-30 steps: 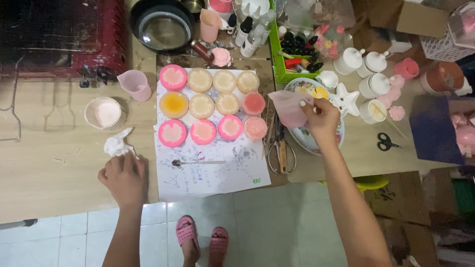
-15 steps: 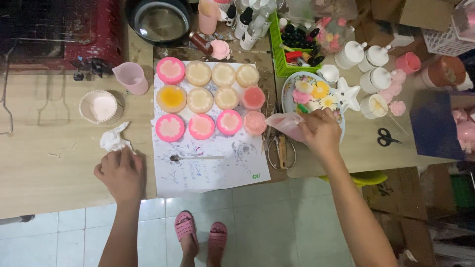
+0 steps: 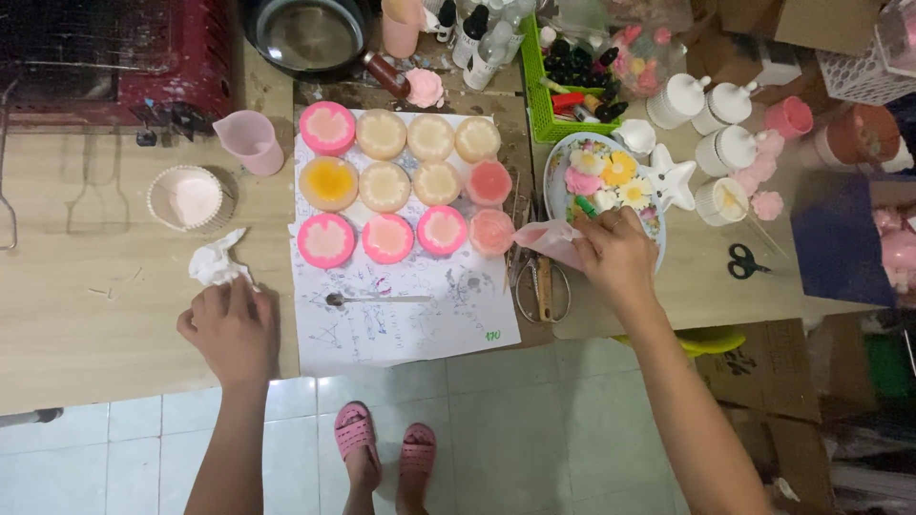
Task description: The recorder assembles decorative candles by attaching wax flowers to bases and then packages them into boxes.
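Note:
My right hand [image 3: 615,253] grips a translucent pink cup [image 3: 549,238], tipped with its spout toward a pink filled mould [image 3: 491,230] at the right end of the front row. Several round moulds [image 3: 386,186] in pink, cream and orange sit in three rows on a scribbled white paper sheet [image 3: 410,315]. My left hand [image 3: 229,329] rests flat on the wooden table near its front edge, just below a crumpled white tissue [image 3: 218,262]. A small metal spoon [image 3: 377,299] lies on the paper between my hands.
A plate of flower shapes [image 3: 601,181], scissors [image 3: 539,286], a white star mould [image 3: 671,181] and white jars [image 3: 725,148] lie right. A pink measuring cup [image 3: 250,141], white fluted cup [image 3: 186,197], dark pot [image 3: 310,33] and green basket [image 3: 572,105] stand behind. Black scissors [image 3: 742,260] lie far right.
My right hand has lowered the pink cup from above the plate down and left, tipping it toward the front-row right mould. My left hand stays put on the table.

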